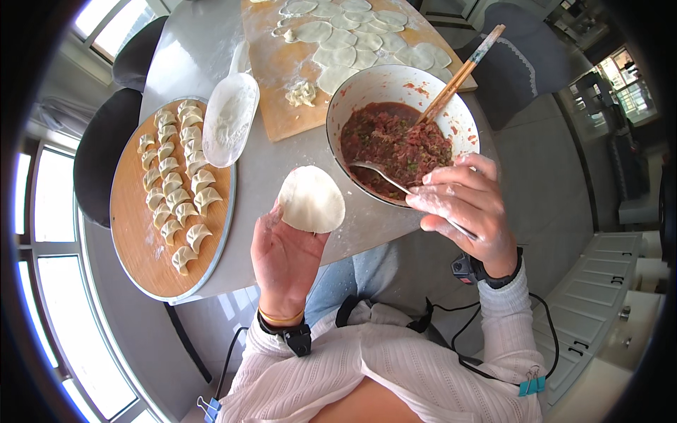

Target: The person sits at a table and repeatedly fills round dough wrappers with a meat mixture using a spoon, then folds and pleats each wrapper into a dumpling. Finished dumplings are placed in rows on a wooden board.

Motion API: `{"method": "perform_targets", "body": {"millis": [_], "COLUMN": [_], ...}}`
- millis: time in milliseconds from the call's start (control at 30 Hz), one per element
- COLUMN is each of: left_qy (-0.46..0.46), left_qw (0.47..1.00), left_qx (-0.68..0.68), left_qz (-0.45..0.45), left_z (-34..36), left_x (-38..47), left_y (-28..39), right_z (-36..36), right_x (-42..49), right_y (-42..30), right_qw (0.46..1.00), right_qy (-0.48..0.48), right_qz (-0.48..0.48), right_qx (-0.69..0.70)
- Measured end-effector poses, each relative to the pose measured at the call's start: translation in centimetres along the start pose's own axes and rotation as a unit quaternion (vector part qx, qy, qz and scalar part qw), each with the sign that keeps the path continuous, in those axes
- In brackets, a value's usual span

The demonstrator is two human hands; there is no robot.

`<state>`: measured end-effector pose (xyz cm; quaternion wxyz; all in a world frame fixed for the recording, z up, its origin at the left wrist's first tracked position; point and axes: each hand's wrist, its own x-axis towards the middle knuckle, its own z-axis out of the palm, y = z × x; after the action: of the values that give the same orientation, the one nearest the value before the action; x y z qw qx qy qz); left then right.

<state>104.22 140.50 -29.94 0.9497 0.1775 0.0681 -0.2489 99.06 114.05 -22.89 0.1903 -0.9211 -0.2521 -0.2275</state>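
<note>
On the palm side of my left hand (288, 254) rests a round dumpling wrapper (312, 200), lying flat over the fingers with the thumb at its left edge. My right hand (468, 203), dusted with flour, grips the handle of a metal spoon (389, 181). The spoon's bowl end dips into dark red minced meat filling (391, 137) with green bits. That filling sits in a white enamel bowl (341, 100) with a dark rim. A pair of wooden chopsticks (449, 87) stands tilted in the filling, leaning on the bowl's right side.
At left, a round wooden board (129, 227) carries rows of folded dumplings (177, 199). A white flour scoop (231, 119) overlaps its edge. Behind the bowl, a floured wooden board (288, 119) holds many wrappers (338, 55) and dough scraps (301, 94). Dark chairs (103, 158) flank the grey table (264, 169).
</note>
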Motion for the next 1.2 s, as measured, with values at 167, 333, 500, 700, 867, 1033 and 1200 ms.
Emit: {"method": "perform_targets", "body": {"millis": [167,333,500,700,867,1033,1200], "left_qy": [-0.004,-0.001,0.004,-0.023,-0.036,-0.032,-0.049], "left_qw": [1.0,1.0,1.0,0.999,0.999,0.999,0.999], "left_qx": [-0.005,0.002,0.002,0.0,-0.024,-0.028,-0.017], "left_qz": [-0.003,-0.007,-0.012,-0.023,-0.022,-0.009,0.0], "left_z": [-0.1,-0.1,-0.2,-0.1,0.3,0.5,1.2], "left_x": [-0.1,-0.4,-0.4,-0.2,-0.3,-0.5,-0.6], "left_y": [0.2,0.2,0.2,-0.2,-0.4,-0.2,0.2], "right_z": [-0.1,1.1,-0.1,-0.7,0.7,2.4,3.3], "right_x": [0.2,0.1,-1.1,-2.5,-2.5,-2.0,-1.3], "right_y": [0.3,0.8,0.6,-0.7,-2.5,-3.6,-2.7], "right_qw": [0.998,0.999,0.999,0.987,0.953,0.874,0.81], "right_qy": [0.059,0.045,0.026,0.065,0.125,0.206,0.296], "right_qz": [0.023,0.022,0.015,0.093,0.187,0.322,0.375], "right_qx": [-0.011,-0.009,0.018,0.112,0.205,0.299,0.34]}}
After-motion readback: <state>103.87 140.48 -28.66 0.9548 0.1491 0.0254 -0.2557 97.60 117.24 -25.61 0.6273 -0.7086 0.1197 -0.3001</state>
